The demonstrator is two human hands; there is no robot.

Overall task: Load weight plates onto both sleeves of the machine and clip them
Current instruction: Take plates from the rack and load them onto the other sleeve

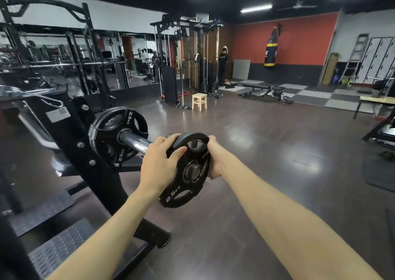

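Observation:
A black 2.5 kg weight plate (185,179) with grip holes sits at the outer end of the chrome sleeve (134,141), tilted, its centre hole at the sleeve's tip. My left hand (159,164) grips its left rim and my right hand (214,158) grips its upper right rim. Further in on the same sleeve sit two black 2.5 kg plates (115,134) against the black machine frame (70,134). No clip shows on the sleeve.
The machine's black base and grated footplates (55,247) lie at lower left. A wooden stool (199,101), a cable station (183,66) with a person beside it, a bench (265,89) and a hanging punch bag (271,51) stand across the dark floor.

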